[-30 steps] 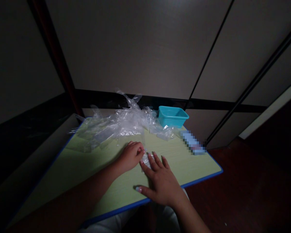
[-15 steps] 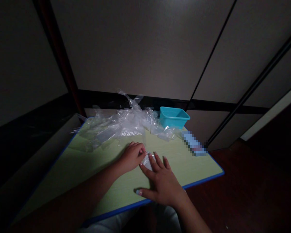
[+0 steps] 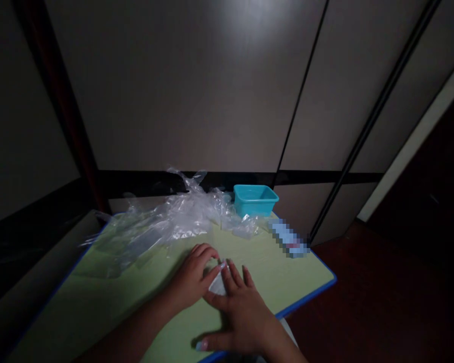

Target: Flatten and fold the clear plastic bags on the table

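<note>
A small, whitish folded plastic bag [image 3: 217, 286] lies flat on the table between my hands, partly covered by them. My right hand [image 3: 240, 307] is spread over it, palm down, with the fingertips pressing on its right side and the thumb stretched out to the left near the table's front edge. At its upper left side is my left hand [image 3: 192, 275], fingers curled, with thumb and index fingertips close together at the bag's top edge, beside the right index finger. Beyond both hands sits a crumpled heap of clear plastic bags [image 3: 189, 217].
The light green table [image 3: 287, 287] has a blue rim. A turquoise plastic tub [image 3: 253, 205] stands at the back right, and a blurred-out light blue flat object [image 3: 288, 239] lies near the right edge. Cabinet panels [image 3: 196, 101] rise directly behind the table.
The view has tilted up and turned slightly right, so everything sits lower and further left. My left thumb has extended along the bag's top edge toward my right index finger. The right hand stays spread.
</note>
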{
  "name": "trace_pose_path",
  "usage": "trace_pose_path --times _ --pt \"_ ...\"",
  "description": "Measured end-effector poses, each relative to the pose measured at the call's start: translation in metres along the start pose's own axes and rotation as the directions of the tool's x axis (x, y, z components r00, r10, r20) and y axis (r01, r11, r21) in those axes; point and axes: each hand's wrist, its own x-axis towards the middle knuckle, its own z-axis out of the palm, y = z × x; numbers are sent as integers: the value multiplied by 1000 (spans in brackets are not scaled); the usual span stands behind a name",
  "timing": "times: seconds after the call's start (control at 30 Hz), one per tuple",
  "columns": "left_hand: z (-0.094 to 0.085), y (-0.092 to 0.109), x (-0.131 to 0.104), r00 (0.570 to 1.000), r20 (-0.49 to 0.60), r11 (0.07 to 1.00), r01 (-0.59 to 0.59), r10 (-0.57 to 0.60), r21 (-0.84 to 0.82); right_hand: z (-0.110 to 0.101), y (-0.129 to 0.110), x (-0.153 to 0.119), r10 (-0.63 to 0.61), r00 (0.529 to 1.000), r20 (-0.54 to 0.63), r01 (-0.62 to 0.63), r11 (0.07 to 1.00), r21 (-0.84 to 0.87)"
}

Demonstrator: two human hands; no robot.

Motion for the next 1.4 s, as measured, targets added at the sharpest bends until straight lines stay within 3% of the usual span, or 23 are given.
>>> trace_pose_path --times 0.13,0.23,0.4,0.57,0.73,0.83,0.93,1.0,1.13,1.23,1.4 --pt "3 8 -8 992 104 997 -72 74 -20 10 8 12 -26 1000 8 26 1000 -14" --pt "9 7 -14 981 175 996 -94 90 12 19 16 23 100 995 -6 -100 995 -5" --pt "11 10 -15 967 239 995 -83 94 -53 12 12 14 -46 998 -37 45 998 -43" --pt "6 14 -7 981 187 997 -43 56 -70 -5 3 3 -94 995 9 94 995 29" --pt "-1 12 -3 999 45 974 11 -22 224 -3 13 3 -85 996 18 84 995 54" --pt "-4 13 -3 995 -70 947 96 -78 306 8 27 4 -48 987 -154 75 981 178" --pt "-5 12 -3 991 -115 935 106 -70 339 17 38 4 109 886 -450 34 954 297" --pt "-4 10 -2 995 -86 936 71 -44 345 20 39 5 146 834 -533 12 960 281" --pt "-4 5 -1 999 32 947 -16 6 321 19 27 2 21 891 -453 12 997 70" --pt "-3 1 -1 996 86 948 -25 -2 316 16 16 -4 -5 909 -418 -12 999 -38" --pt "4 -7 -3 997 -1 927 74 -79 367 15 7 -10 -69 976 -209 42 990 -131"
